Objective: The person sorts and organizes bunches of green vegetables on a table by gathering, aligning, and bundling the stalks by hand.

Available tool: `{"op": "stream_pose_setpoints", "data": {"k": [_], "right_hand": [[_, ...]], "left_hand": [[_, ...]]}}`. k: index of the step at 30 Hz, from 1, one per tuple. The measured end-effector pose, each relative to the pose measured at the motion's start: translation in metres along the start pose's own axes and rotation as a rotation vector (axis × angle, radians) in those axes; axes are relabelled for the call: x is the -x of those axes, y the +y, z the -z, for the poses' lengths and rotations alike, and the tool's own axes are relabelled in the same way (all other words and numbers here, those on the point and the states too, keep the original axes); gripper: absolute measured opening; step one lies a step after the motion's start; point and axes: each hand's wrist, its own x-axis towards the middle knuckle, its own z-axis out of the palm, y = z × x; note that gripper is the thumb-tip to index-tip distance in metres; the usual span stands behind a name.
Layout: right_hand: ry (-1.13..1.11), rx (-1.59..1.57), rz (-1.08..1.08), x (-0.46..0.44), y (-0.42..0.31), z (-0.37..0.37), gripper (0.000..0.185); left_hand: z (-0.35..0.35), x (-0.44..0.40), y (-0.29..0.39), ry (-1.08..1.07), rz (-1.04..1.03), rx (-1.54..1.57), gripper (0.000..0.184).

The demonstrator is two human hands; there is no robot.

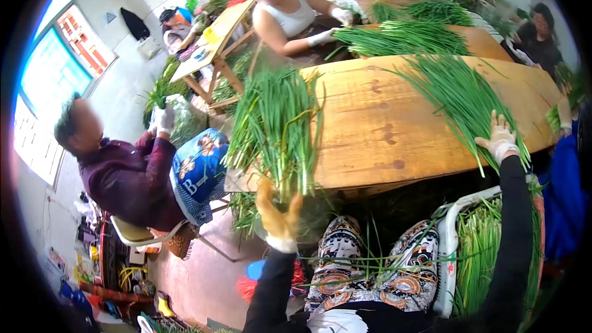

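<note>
My left hand [279, 214], in a stained whitish glove, is open with fingers apart at the table's near left edge. Just above it, a pile of long green stalks [275, 126] lies with pale ends hanging over that edge. At the right, my right hand [499, 137] rests gloved, fingers spread, on the lower part of a second green bundle [459, 95], which fans across the wooden table [370, 129]. Neither hand is closed round any stalks.
A white crate [449, 253] of green stalks stands beside my right leg. A seated person [135, 160] in dark red is at the left. Across the table, a person in a white top [293, 15] touches another green pile [410, 40]. More people sit farther back.
</note>
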Motion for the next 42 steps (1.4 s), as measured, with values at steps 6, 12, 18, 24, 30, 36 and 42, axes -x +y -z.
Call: {"op": "stream_pose_setpoints", "data": {"k": [6, 12, 18, 24, 30, 36, 42], "right_hand": [[-0.087, 0.027, 0.003, 0.02, -0.057, 0.038, 0.106], [0.205, -0.033, 0.188, 0.022, -0.085, 0.001, 0.093], [-0.07, -1.271, 0.528, 0.054, -0.143, -0.028, 0.05], [-0.169, -1.173, 0.386, 0.071, -0.177, -0.024, 0.077], [-0.333, -1.515, 0.173, 0.042, -0.114, -0.028, 0.066], [-0.463, -1.666, -0.016, 0.022, -0.113, -0.042, 0.076], [-0.453, -1.45, 0.197, 0.051, -0.218, -0.025, 0.059]], "left_hand": [[0.006, -0.108, -0.017, -0.315, 0.631, -0.393, 0.115], [-0.058, -0.089, -0.013, -0.537, 0.506, -0.632, 0.111], [-0.111, -0.031, 0.04, -0.553, 0.265, -0.501, 0.091], [-0.149, -0.003, 0.088, -0.696, 0.044, -0.267, 0.098], [-0.082, -0.064, 0.044, -0.793, 0.046, 0.164, 0.044], [-0.085, -0.102, -0.066, -0.214, 0.118, -0.415, 0.056], [-0.18, -0.094, -0.014, -0.587, 0.347, 0.15, 0.054]]}}
